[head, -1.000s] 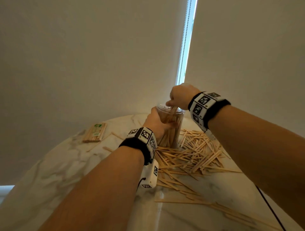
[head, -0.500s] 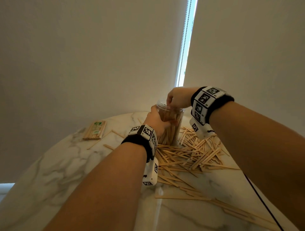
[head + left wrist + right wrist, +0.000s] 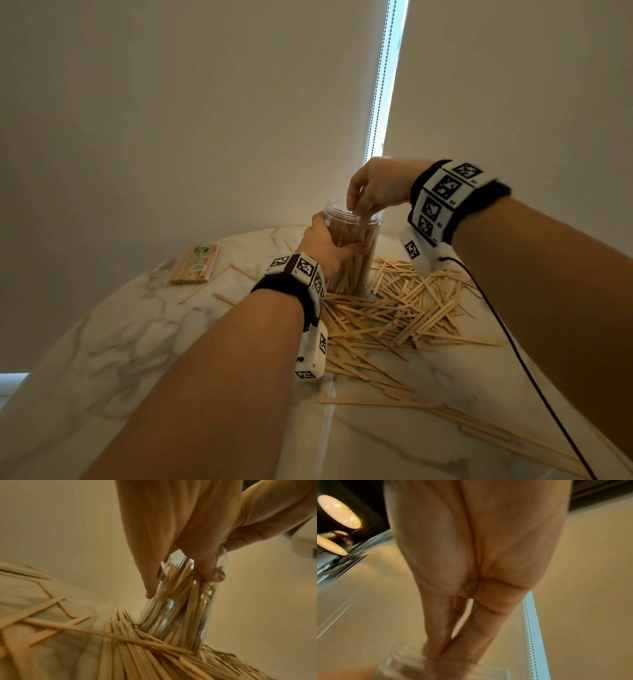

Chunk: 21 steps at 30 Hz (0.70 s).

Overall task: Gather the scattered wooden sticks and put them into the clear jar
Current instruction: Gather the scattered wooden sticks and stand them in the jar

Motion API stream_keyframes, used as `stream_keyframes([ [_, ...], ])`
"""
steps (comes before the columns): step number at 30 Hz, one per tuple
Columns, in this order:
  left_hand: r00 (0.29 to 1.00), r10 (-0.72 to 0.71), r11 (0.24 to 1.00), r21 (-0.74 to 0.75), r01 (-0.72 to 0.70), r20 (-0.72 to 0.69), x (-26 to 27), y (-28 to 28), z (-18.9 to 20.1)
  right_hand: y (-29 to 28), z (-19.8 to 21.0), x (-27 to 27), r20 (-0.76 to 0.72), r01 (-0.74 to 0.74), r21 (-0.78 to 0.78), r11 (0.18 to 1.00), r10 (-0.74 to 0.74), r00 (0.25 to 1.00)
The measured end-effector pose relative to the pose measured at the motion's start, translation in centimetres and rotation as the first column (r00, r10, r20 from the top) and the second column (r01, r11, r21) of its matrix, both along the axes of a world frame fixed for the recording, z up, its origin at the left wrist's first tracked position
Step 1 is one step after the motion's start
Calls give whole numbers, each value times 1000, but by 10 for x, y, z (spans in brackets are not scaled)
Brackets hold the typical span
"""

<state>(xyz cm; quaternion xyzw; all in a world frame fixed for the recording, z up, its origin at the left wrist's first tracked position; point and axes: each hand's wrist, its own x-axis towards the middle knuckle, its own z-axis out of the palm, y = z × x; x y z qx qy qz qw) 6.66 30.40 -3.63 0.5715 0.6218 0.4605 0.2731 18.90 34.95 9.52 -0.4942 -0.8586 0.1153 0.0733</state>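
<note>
The clear jar [image 3: 356, 236] stands upright on the marble table [image 3: 102, 342], packed with upright wooden sticks. My left hand [image 3: 329, 250] grips its side; in the left wrist view the thumb and fingers of that hand [image 3: 184, 586] wrap the jar [image 3: 180, 612]. My right hand [image 3: 359, 207] hovers over the jar's mouth with its fingers pointing down to the rim and no stick visible in them. In the right wrist view the right hand's [image 3: 440, 655] straight fingers reach the blurred jar [image 3: 399, 668]. Loose sticks [image 3: 394, 308] lie scattered right of and in front of the jar.
A wrapped bundle of sticks [image 3: 195, 263] lies at the back left of the table. A few single sticks [image 3: 191, 294] lie near it. A black cable [image 3: 513, 349] runs from my right wrist across the table's right side. A wall and blind stand close behind.
My right hand lowered the sticks it held into the jar and has risen slightly above the mouth, fingers now loose. My left hand has kept its grip on the jar.
</note>
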Motion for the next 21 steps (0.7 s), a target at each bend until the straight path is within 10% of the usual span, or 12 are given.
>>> stream_keyframes([
  [11,999,-17,1000,-11,17,-42,0,-3,5,-51,-30,29,-378,145,373,916,7,926],
  [16,999,-9,999,-51,7,-47,-3,-18,7,-116,-57,74,-138,63,93,994,-50,989],
  [21,926,-89,964,-265,-12,-366,-21,-58,-1,-151,-93,109,20,60,33,998,-60,998],
])
